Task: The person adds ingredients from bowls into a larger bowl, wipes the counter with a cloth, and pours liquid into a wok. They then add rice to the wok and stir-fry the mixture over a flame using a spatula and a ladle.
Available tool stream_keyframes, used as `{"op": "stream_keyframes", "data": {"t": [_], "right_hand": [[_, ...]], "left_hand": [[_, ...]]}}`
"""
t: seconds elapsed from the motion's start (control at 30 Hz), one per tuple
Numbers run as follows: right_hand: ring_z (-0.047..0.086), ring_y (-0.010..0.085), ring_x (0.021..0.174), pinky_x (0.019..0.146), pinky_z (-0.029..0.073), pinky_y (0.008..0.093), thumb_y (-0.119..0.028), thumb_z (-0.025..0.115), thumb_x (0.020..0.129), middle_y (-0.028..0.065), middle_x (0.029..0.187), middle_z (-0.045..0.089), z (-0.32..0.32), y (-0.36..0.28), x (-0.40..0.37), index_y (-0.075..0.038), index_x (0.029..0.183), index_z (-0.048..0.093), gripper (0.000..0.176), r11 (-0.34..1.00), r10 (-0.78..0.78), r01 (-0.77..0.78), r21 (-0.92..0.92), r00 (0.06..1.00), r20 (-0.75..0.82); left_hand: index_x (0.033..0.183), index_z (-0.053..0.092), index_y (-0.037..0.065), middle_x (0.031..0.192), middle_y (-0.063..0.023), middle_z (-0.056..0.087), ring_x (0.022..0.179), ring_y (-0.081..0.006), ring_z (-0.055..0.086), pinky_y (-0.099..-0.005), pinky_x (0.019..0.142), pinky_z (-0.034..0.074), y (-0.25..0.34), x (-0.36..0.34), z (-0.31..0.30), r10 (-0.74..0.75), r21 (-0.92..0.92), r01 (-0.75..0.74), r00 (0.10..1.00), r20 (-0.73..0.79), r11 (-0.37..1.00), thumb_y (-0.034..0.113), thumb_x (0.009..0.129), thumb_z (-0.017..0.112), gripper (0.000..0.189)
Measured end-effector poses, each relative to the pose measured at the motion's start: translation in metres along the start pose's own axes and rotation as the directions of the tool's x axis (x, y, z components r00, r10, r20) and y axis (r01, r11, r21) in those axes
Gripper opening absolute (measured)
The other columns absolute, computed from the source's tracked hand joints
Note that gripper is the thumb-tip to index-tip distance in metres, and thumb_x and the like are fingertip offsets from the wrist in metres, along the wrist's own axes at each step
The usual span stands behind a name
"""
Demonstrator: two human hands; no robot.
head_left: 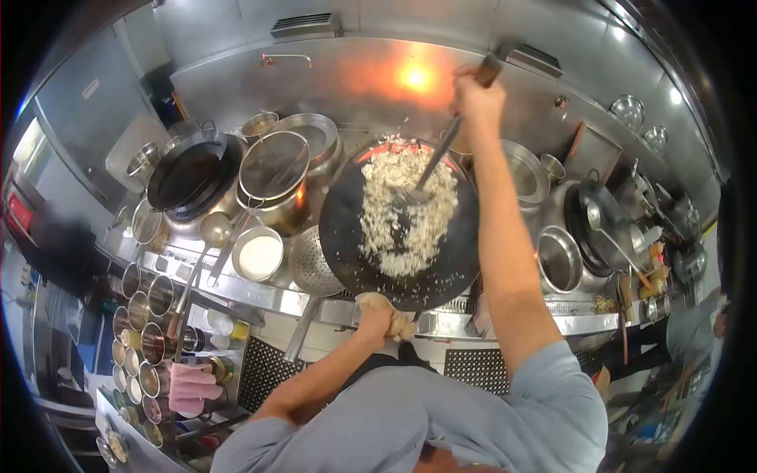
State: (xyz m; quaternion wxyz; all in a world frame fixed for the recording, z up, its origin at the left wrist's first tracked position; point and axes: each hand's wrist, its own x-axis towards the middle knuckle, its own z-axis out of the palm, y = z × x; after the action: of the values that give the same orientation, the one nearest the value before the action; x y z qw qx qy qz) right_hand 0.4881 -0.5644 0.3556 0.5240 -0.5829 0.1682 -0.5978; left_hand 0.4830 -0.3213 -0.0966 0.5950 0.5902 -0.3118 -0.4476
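Observation:
A large black wok (347,229) sits tilted over the burner, with flames glowing orange at its far rim. White fried rice (406,252) lies across its middle, and some grains are in the air above the far edge. My right hand (479,101) is closed round the dark grip of a long wok spatula (438,154), whose head is partly buried in the rice. At the wok's near edge, my left hand (380,317) is closed on a beige cloth (400,322) wrapped where the wok's handle would be; the handle itself is hidden.
Left of the wok are a perforated skimmer (314,264), a pot of white liquid (259,256), a ladle (215,229) and a sieve-topped pot (274,167). A steel pot (558,260) and a second wok (603,225) stand right. Several seasoning tins (160,296) crowd the lower left. Another person (686,335) is at far right.

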Motion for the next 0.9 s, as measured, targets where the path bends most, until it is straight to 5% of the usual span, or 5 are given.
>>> {"op": "stream_keyframes", "data": {"t": [0.13,0.3,0.5,0.73,0.9], "right_hand": [[0.037,0.0056,0.043,0.037,0.027,0.0241,-0.004,0.060,0.077,-0.0033,0.057,0.044,-0.006,-0.042,-0.035,-0.005,0.084,0.058,0.007,0.989,0.070,-0.075,0.131,0.997,0.041],[0.038,0.0099,0.041,0.038,0.033,0.0271,-0.004,0.060,0.077,0.0005,0.056,0.043,-0.026,0.054,-0.026,-0.005,0.086,0.057,0.009,0.995,0.041,-0.045,0.086,0.998,0.042],[0.028,0.0081,0.039,0.038,0.027,0.0264,-0.009,0.060,0.082,-0.0036,0.053,0.032,-0.044,-0.037,0.026,-0.005,0.101,0.057,0.020,0.975,-0.022,0.009,0.222,0.998,0.057],[0.046,0.0072,0.048,0.042,0.033,0.0223,-0.004,0.062,0.079,-0.0021,0.062,0.053,-0.037,0.122,-0.022,-0.005,0.074,0.063,0.005,0.996,0.080,-0.083,0.020,0.990,0.118],[0.045,0.0065,0.048,0.043,0.034,0.0247,-0.005,0.062,0.078,-0.0021,0.063,0.054,0.009,0.050,-0.018,-0.005,0.077,0.062,0.001,0.987,0.052,-0.076,0.141,0.985,0.164]], "left_hand": [[0.071,0.047,0.009,0.056,-0.0075,0.045,0.049,-0.0203,0.045,-0.0373,0.045,0.036,0.187,0.010,0.026,-0.125,-0.694,0.081,0.992,-0.014,0.716,0.004,0.088,0.046,0.018],[0.104,0.044,0.007,0.090,-0.0070,0.051,0.067,-0.0182,0.053,-0.0334,0.057,0.045,0.087,0.016,0.027,0.079,-0.121,-0.130,0.930,-0.359,0.984,0.010,0.090,0.047,0.015],[0.114,0.043,-0.001,0.103,-0.0164,0.052,0.093,-0.0255,0.054,-0.0413,0.081,0.047,0.140,0.028,0.011,-0.206,-0.565,-0.015,0.923,-0.325,0.825,0.006,0.082,0.056,0.036],[0.134,0.023,-0.007,0.122,-0.0247,0.046,0.099,-0.0310,0.055,-0.0391,0.061,0.052,0.135,0.107,-0.018,-0.284,-0.263,0.205,0.907,-0.312,0.943,0.016,0.080,0.060,0.069],[0.135,0.018,-0.001,0.116,-0.0206,0.046,0.088,-0.0279,0.058,-0.0384,0.051,0.051,0.142,0.108,-0.006,-0.296,-0.292,0.178,0.849,-0.438,0.940,0.017,0.083,0.059,0.068]]}}
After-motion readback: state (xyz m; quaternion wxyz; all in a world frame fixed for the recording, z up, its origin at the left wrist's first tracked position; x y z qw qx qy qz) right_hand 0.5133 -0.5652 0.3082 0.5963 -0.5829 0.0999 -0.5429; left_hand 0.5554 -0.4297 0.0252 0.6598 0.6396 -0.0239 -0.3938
